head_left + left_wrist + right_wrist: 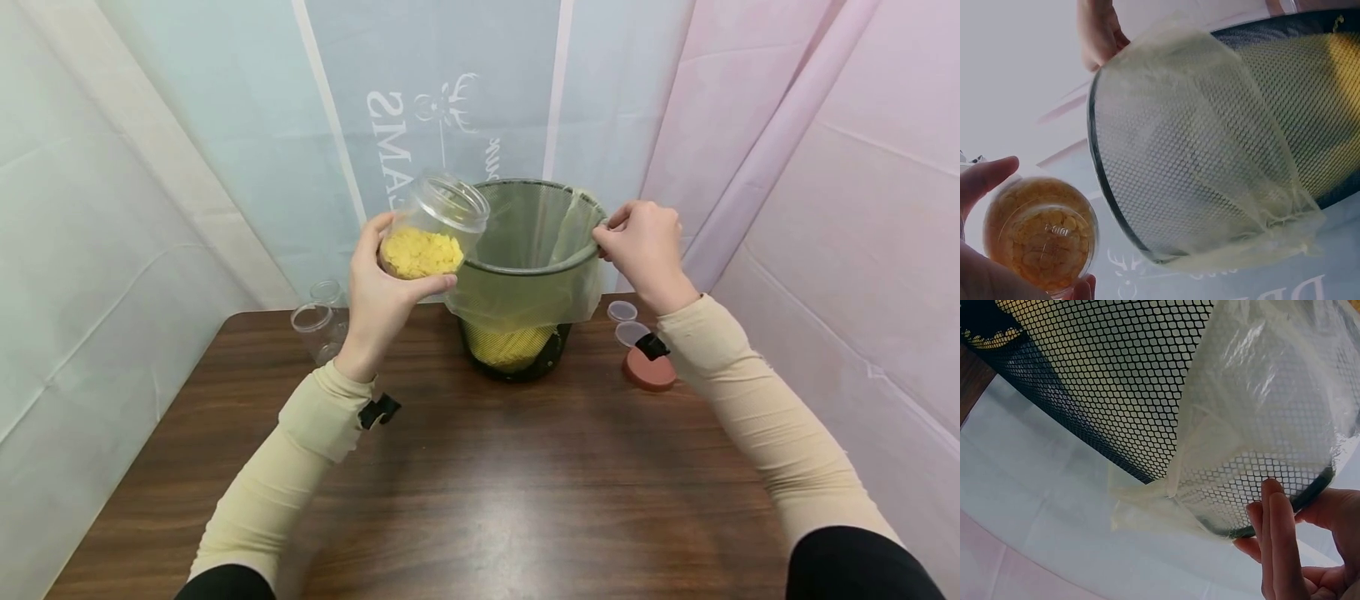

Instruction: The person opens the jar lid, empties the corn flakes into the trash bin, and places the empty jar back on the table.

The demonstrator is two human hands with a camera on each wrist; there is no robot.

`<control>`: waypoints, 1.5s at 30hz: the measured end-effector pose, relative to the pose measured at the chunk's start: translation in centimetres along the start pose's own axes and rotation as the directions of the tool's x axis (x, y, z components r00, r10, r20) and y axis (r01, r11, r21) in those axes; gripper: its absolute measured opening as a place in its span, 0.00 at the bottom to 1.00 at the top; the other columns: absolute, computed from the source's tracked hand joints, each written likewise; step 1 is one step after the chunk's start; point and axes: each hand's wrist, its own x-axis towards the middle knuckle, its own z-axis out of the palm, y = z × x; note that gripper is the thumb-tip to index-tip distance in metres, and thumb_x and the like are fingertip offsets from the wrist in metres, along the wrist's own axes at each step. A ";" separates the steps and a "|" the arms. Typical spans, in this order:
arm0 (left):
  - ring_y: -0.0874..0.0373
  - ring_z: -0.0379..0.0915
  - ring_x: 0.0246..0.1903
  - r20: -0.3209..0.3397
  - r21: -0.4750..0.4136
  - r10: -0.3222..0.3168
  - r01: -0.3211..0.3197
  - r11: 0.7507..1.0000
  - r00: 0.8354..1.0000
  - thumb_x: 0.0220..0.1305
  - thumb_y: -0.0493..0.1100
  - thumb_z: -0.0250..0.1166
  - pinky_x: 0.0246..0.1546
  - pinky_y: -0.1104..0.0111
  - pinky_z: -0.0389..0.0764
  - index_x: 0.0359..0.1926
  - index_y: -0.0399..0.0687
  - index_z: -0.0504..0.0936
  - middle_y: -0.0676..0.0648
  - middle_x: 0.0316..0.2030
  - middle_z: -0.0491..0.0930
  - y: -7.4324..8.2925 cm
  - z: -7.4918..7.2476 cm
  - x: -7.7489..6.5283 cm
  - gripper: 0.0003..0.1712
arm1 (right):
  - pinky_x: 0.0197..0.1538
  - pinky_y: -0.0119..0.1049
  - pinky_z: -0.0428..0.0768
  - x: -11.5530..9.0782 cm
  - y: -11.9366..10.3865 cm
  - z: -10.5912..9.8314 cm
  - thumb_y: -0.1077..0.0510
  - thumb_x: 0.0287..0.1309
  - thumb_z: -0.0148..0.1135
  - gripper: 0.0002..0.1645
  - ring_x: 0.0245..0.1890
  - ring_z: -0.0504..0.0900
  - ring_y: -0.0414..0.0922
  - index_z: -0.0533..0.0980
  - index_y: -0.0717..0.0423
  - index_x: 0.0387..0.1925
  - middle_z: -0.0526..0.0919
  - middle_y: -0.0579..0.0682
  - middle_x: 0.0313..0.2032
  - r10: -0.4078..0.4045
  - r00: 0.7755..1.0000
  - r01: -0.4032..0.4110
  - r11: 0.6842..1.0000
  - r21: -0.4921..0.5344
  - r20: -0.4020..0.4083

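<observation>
My left hand (382,292) grips a clear jar (450,204) partly filled with yellow flakes (422,252). The jar is tilted, its open mouth pointing up and right beside the rim of a dark mesh bin (551,367). In the left wrist view the jar's base (1047,240) faces the camera. A thin yellowish bag (517,300) lines the bin and folds down over its outside. Something yellow shows through the mesh near the bottom. At the bin's right side my right hand (643,250) pinches the rim with the bag's edge (1254,475) between thumb and fingers.
Two clear empty jars (311,317) stand at the back left of the brown table (480,467). Right of the bin lie two small clear lids (622,311) and a reddish round lid (649,369). Pale curtains hang behind and on both sides.
</observation>
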 end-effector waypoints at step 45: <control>0.58 0.75 0.43 -0.089 0.092 0.039 -0.031 0.995 0.995 0.31 0.52 0.82 0.38 0.67 0.81 0.58 0.60 0.71 0.49 0.46 0.75 -2.5 1.5 4.7 0.48 | 0.41 0.52 0.74 -0.5 0.0 0.6 0.53 0.52 0.55 0.17 0.31 0.81 0.59 0.82 0.62 0.33 0.86 0.58 0.25 -0.007 0.997 0.007 1.000 0.004 -0.080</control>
